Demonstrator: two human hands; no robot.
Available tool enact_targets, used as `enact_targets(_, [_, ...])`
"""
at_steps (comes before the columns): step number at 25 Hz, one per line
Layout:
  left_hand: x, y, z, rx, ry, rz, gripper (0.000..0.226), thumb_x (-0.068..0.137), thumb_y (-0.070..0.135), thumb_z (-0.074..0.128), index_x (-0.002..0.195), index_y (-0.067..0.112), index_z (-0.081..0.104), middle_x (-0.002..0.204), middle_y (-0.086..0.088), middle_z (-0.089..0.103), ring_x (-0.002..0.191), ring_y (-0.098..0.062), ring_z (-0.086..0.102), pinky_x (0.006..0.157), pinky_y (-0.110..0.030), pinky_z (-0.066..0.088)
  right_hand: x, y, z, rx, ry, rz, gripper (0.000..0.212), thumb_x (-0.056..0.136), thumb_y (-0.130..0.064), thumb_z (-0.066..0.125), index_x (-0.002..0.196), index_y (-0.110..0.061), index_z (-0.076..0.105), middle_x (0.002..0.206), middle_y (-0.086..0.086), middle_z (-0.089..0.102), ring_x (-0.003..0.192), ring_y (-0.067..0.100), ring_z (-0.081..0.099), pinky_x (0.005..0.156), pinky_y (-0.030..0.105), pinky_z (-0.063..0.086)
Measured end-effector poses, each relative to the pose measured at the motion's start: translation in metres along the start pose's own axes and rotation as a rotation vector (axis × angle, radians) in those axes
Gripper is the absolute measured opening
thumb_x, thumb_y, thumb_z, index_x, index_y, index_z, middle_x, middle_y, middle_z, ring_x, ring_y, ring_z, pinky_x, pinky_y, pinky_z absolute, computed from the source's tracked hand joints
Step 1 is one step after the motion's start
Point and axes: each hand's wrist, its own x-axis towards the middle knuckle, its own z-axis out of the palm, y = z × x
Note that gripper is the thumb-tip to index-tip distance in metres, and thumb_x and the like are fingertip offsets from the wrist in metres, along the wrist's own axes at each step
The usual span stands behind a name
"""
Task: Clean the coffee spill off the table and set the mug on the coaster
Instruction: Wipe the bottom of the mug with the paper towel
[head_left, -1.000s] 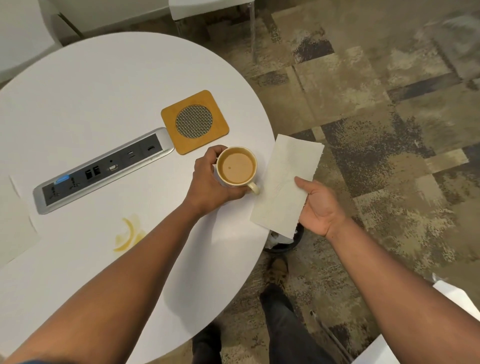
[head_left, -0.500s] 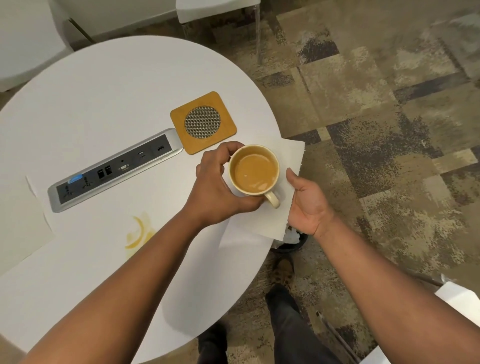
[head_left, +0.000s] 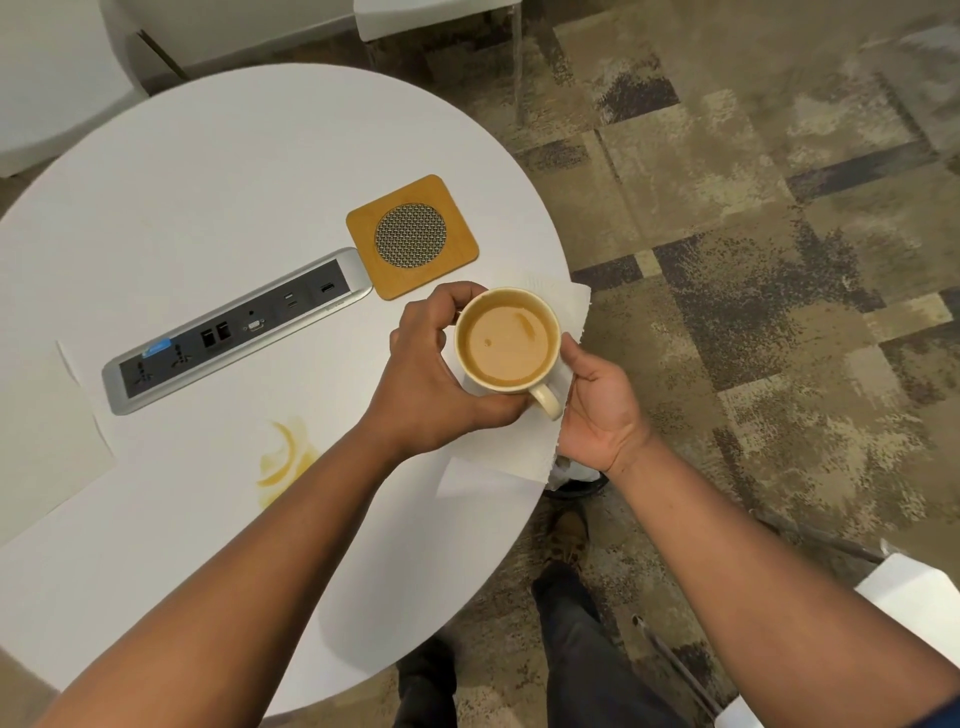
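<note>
Left hand (head_left: 426, 384): wrapped around the coffee mug (head_left: 509, 345), near the table (head_left: 208, 171) edge.
Right hand (head_left: 597, 415): holds a paper towel (head_left: 566, 301), apparently under the mug.
Coaster (head_left: 412, 236): just beyond, bare.
Coffee spill (head_left: 284, 454): unwiped.

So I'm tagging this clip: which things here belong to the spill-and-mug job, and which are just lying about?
Job: mug in left hand; paper towel under it, in right hand; spill; coaster; table.

Lying about: socket strip; paper sheet at left.
</note>
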Motion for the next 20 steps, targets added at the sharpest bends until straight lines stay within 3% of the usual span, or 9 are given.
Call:
enact_targets(2, [-0.002,0.000,-0.002,-0.012,-0.001,-0.003,0.086,0.054,0.054,0.090,0.128,0.038,0.049,0.132,0.014,0.057,0.128,-0.018,0.050,0.098,-0.031,0.041,0.001,0.002,0.004,-0.010,0.015,0.007,0.054,0.105,-0.045,0.035,0.142,-0.009,0.051,0.129,0.018,0.062,0.116,0.034,0.061,0.102,0.050,0.048])
enact_targets(4, [-0.004,0.001,-0.004,-0.013,-0.001,-0.002,0.085,0.054,0.055,0.089,0.126,0.041,0.048,0.131,0.015,0.056,0.127,-0.016,0.050,0.096,-0.027,0.039,0.002,0.005,0.008,-0.008,0.035,-0.003,0.054,0.105,-0.043,0.037,0.144,-0.007,0.049,0.137,0.019,0.056,0.126,0.036,0.053,0.114,0.052,0.035])
enact_targets(6, [-0.006,0.001,-0.005,-0.010,0.003,-0.004,0.083,0.053,0.055,0.089,0.125,0.042,0.049,0.129,0.017,0.056,0.127,-0.016,0.049,0.096,-0.029,0.040,0.004,0.007,0.010,-0.005,0.054,-0.017,0.057,0.105,-0.043,0.037,0.148,-0.006,0.044,0.151,0.021,0.044,0.141,0.038,0.038,0.121,0.053,0.022])
enact_targets(8, [-0.007,0.002,-0.008,-0.016,0.001,-0.007,0.083,0.053,0.055,0.088,0.125,0.040,0.050,0.128,0.015,0.057,0.127,-0.017,0.050,0.099,-0.035,0.043,0.006,0.010,0.010,-0.013,0.062,-0.037,0.058,0.105,-0.044,0.036,0.147,-0.006,0.044,0.153,0.021,0.041,0.145,0.039,0.033,0.122,0.054,0.019])
enact_targets(11, [-0.007,0.001,-0.013,-0.028,-0.022,0.004,0.084,0.053,0.054,0.088,0.127,0.035,0.052,0.129,0.010,0.058,0.126,-0.023,0.052,0.103,-0.050,0.047,0.008,0.015,0.009,-0.019,0.034,-0.074,0.059,0.103,-0.049,0.039,0.143,-0.007,0.051,0.146,0.021,0.050,0.138,0.039,0.043,0.119,0.054,0.027])
enact_targets(13, [-0.007,0.001,-0.015,-0.033,-0.041,0.021,0.084,0.054,0.052,0.089,0.127,0.034,0.052,0.130,0.008,0.059,0.126,-0.024,0.054,0.104,-0.055,0.047,0.008,0.017,0.010,-0.007,0.016,-0.098,0.057,0.100,-0.052,0.042,0.132,-0.009,0.064,0.132,0.017,0.062,0.123,0.034,0.059,0.110,0.050,0.042])
enact_targets(20, [-0.009,0.001,-0.017,-0.045,-0.087,0.038,0.087,0.056,0.043,0.093,0.131,0.031,0.051,0.134,0.005,0.059,0.128,-0.025,0.055,0.105,-0.053,0.048,0.008,0.021,0.009,0.055,0.004,-0.093,0.055,0.102,-0.051,0.041,0.116,-0.009,0.074,0.116,0.016,0.072,0.106,0.031,0.070,0.089,0.044,0.057])
